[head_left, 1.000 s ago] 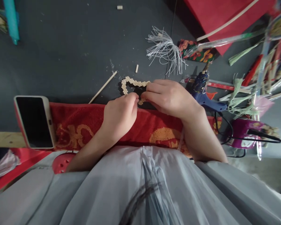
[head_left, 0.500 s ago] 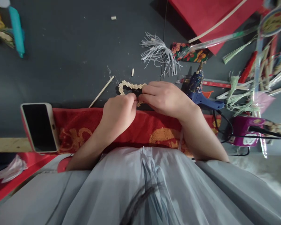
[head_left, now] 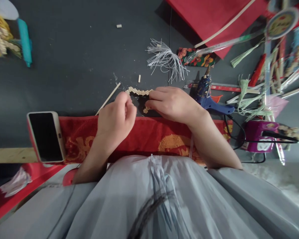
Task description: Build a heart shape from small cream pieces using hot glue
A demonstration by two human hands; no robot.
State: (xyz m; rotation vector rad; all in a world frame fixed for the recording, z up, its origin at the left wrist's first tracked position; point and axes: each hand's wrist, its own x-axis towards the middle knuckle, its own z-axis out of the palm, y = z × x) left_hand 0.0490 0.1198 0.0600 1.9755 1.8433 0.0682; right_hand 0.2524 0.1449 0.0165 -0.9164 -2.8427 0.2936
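Note:
A strand of small cream flower-like pieces (head_left: 139,91) curves over the dark tabletop between my hands. My right hand (head_left: 173,103) is closed, pinching the strand at its right side, and a short end of it hangs below the fingertips. My left hand (head_left: 117,118) is curled closed at the strand's left bend, covering part of it; its fingertips are turned away, so what they grip is hidden. Just beyond my left hand lies a thin pale stick (head_left: 108,98). A short white piece (head_left: 139,78) rests above the strand.
A blue glue gun (head_left: 209,98) lies right of my right hand, its cord running to a purple box (head_left: 257,136). Farther off are white strings (head_left: 165,58) and red paper (head_left: 214,20). A phone (head_left: 46,136) rests at the left on a red cloth (head_left: 144,139).
My left hand has moved left, away from my right hand, uncovering the strand's lower end. My right hand keeps its pinch. The whole view has shifted slightly.

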